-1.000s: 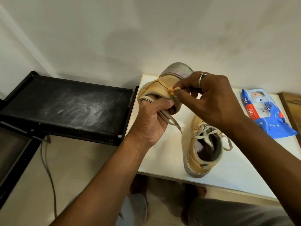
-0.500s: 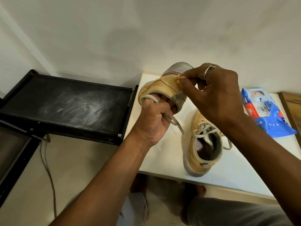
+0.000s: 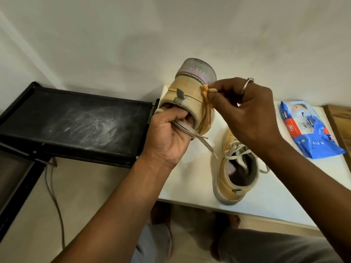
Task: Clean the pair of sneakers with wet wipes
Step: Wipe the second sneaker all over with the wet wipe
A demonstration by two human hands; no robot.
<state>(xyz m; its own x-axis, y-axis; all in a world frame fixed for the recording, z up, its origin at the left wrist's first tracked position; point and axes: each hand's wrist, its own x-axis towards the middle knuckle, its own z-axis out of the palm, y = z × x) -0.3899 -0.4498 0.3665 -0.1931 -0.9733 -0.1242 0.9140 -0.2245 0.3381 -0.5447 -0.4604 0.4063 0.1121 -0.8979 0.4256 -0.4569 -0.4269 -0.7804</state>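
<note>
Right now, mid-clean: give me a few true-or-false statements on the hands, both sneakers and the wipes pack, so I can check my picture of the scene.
1. The left hand holds the raised sneaker at its opening. True.
2. The right hand is empty. False: the right hand pinches a crumpled wipe against the raised sneaker's side.
3. The second sneaker lies upside down on the white table. False: it stands on its sole, opening up.
4. The wipes pack lies on the white table, right of the second sneaker. True.
</note>
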